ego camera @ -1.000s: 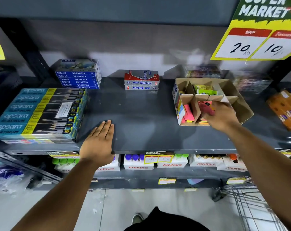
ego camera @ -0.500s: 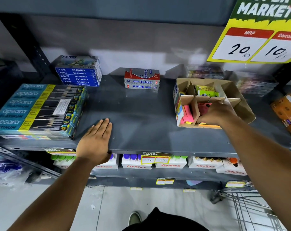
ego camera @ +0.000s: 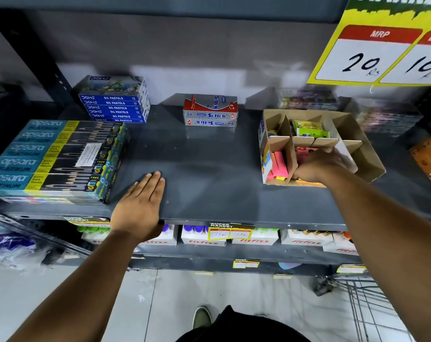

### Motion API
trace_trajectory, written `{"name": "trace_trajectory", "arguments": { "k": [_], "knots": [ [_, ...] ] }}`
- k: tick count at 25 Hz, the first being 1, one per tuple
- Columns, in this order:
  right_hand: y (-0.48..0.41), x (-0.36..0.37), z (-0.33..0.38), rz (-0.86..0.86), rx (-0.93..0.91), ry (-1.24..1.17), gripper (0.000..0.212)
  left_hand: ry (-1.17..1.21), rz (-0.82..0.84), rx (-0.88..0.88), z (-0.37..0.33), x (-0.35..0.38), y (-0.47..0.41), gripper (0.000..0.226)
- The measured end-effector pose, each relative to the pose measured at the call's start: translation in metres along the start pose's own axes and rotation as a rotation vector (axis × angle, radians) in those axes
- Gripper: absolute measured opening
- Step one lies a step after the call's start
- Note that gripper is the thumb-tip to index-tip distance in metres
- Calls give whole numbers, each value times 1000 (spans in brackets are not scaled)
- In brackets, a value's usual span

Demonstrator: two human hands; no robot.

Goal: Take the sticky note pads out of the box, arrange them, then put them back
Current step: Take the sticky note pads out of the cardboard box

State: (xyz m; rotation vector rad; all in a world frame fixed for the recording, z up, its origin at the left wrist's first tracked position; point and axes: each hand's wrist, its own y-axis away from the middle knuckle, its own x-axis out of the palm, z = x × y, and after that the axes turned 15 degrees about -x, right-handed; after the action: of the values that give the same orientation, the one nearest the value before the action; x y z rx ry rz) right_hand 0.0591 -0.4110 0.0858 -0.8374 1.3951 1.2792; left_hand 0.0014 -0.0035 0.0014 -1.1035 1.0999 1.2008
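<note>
Now the right hand [ego camera: 325, 166] reaches into the box [ego camera: 372, 166] among the pink sticky note pads [ego camera: 279, 164]; its grip is hidden. Left hand [ego camera: 140, 206] lies flat, empty, on the shelf [ego camera: 209, 169]. Flimsy cardboard dividers [ego camera: 325, 141] could snag, dragging the box.

Left of the left hand [ego camera: 138, 207], pencil boxes [ego camera: 54, 156] read "apsara PLATINUM" — beyond, "DOMS OIL PASTELS" boxes [ego camera: 114, 104] and "Softek" boxes [ego camera: 210, 112] (price sign [ego camera: 382, 50]: "MRP 20").

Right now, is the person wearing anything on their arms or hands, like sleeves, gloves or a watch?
No. Both forearms are bare as far as the picture shows, with no sleeves in view. The left hand and right hand have no gloves, and no watch, bracelet or ring shows on the parts visible.
</note>
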Motion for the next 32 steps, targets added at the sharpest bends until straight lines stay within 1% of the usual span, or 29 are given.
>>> {"name": "trace_trajectory", "arguments": {
  "k": [2, 9, 13, 17, 19, 21, 23, 26, 28, 30, 32],
  "knots": [
    [-3, 7, -1, -48, 47, -41, 113, 3, 2, 0, 0, 0, 1, 91],
    [1, 12, -3, -121, 66, -97, 136, 23, 16, -13, -1, -2, 2, 94],
    [13, 1, -4, -127, 49, -55, 137, 37, 16, -2, 0, -4, 2, 99],
    [33, -32, -5, -128, 111, -75, 126, 45, 9, 7, 0, -4, 3, 94],
    [47, -51, -2, -196, 116, -112, 120, 64, 0, 11, 0, -4, 3, 93],
    [62, -65, 12, -270, 73, -167, 113, 111, 1, 8, 0, -5, 3, 97],
    [78, -72, 35, -280, -16, -192, 111, 124, 9, 7, 1, -5, 3, 99],
    [93, -64, 79, -271, -110, -209, 112, 127, 12, 16, 2, -4, 4, 99],
    [96, -51, 107, -237, -162, -244, 119, 115, 19, 18, 2, -4, 4, 102],
    [95, -33, 129, -186, -191, -253, 125, 119, 10, 26, 2, -4, 5, 102],
    [93, -12, 143, -137, -192, -222, 125, 126, 0, 25, 1, -5, 5, 99]
  ]
}}
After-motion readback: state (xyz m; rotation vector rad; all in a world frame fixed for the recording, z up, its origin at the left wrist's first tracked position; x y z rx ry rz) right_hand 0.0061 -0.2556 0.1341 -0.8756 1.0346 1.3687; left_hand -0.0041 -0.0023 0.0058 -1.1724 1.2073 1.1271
